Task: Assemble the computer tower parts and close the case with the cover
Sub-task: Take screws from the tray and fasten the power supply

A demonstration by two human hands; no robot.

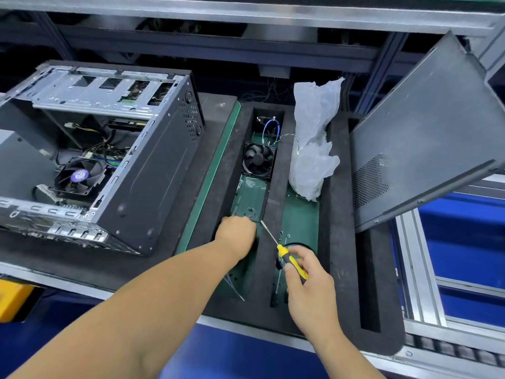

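The computer case (pixel 109 149) lies on its side at the left of the bench, open side up, resting on a dark foam mat (pixel 213 132), and you can look straight down into it: a cooler fan (pixel 78 176) with a purple label sits low in the chassis, loose cables (pixel 106 144) run above it, and the bare metal drive cage (pixel 103 88) spans the far end. The cover (pixel 426 132), a dark panel with a perforated vent patch, leans tilted at the far right, well apart from the case, its lower edge against the foam tray (pixel 338 214). Between the two lies that tray with its long slots over a green base; in the left slot a loose black fan (pixel 258 161) sits with blue and white wires (pixel 269 129) trailing behind it, and just right of it a crumpled clear plastic bag (pixel 314 138) stands up out of the wider slot. The left hand (pixel 236 233) reaches into the near end of the left slot, knuckles up, fingers curled down out of sight, so I cannot tell whether it has anything. The right hand (pixel 308 280) grips a screwdriver (pixel 287 257) by its yellow and black handle, the thin shaft angled up and left with its tip just beside the left hand. A few small screws (pixel 284 236) lie scattered on the green base near the shaft. Behind everything runs a metal rack frame (pixel 246 20), and blue panels (pixel 464 242) show at the right.
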